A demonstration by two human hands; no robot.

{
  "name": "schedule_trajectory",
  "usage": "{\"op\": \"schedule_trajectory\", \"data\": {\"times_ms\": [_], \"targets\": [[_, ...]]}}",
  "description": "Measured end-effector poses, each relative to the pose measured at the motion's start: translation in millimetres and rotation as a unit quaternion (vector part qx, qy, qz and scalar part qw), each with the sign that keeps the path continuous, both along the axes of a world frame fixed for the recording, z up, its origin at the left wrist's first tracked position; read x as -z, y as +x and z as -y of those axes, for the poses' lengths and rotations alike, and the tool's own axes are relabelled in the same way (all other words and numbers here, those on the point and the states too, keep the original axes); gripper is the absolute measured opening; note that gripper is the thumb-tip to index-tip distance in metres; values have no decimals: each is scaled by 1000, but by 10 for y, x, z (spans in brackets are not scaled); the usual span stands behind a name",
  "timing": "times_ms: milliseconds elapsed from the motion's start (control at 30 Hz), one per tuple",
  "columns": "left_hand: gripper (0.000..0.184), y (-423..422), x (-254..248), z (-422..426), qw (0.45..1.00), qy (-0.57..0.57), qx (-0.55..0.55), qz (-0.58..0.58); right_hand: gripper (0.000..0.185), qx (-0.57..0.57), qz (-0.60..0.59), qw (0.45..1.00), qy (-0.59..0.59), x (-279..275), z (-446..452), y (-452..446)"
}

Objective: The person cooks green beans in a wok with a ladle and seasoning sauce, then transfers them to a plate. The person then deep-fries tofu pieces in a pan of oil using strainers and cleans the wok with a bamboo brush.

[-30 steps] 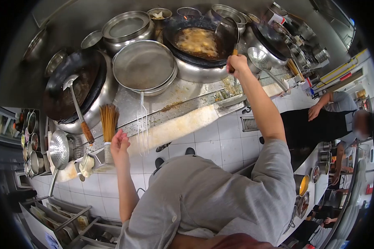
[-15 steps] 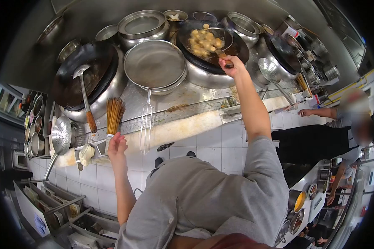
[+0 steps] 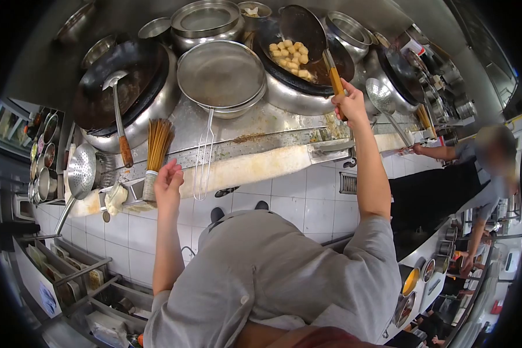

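My right hand (image 3: 350, 102) is closed around the wooden handle of a wide, dark ladle (image 3: 303, 32). The ladle's bowl is raised and tilted over the right-hand wok (image 3: 307, 78). Pale golden chunks of food (image 3: 290, 55) lie bunched in that wok, in what looks like oil. My left hand (image 3: 169, 178) hovers at the stove's front edge, fingers loosely bent and apart, holding nothing. Just beside it stands a bamboo wok brush (image 3: 159, 142); whether they touch, I cannot tell. Between the woks, a round mesh strainer (image 3: 220, 74) rests on a pot, its wire handle pointing toward me.
At left, another wok (image 3: 113, 87) holds a spatula (image 3: 119, 116), with a perforated skimmer (image 3: 81, 171) nearby. A second skimmer (image 3: 380, 95) lies on the right. A light cloth strip (image 3: 255, 168) lines the stove's front. Another person in a dark apron (image 3: 429, 197) stands at right.
My right hand has drawn back with the ladle, whose bowl has tipped up out of the wok. The food now sits bunched in the wok. My left hand has shifted slightly up and right.
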State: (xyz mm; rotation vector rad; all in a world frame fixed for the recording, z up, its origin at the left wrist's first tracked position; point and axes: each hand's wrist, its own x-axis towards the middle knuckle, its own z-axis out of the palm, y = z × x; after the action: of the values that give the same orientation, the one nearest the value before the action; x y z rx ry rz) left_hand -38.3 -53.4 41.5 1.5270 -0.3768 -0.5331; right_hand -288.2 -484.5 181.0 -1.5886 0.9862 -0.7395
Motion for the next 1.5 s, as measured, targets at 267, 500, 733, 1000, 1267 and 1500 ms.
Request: {"op": "schedule_trajectory", "data": {"times_ms": [267,500,733,1000,1267,1500], "targets": [[42,31,36,163,999,11,41,6,75,10,5,1000,-6,-231,-367,-11],[47,-61,226,269,982,54,125,-128,68,24,-4,996,82,-344,-419,-247],[44,-126,214,406,928,-45,204,-308,69,69,-30,997,-30,-322,-113,-416],[47,-291,333,533,905,-68,242,-343,30,170,-99,978,-69,-145,597,-136],[47,-282,279,330,914,-100,208,-334,10,125,12,953,277,-259,316,249],[47,-329,176,309,923,-95,195,-319,20,62,220,868,441,178,742,783]]}}
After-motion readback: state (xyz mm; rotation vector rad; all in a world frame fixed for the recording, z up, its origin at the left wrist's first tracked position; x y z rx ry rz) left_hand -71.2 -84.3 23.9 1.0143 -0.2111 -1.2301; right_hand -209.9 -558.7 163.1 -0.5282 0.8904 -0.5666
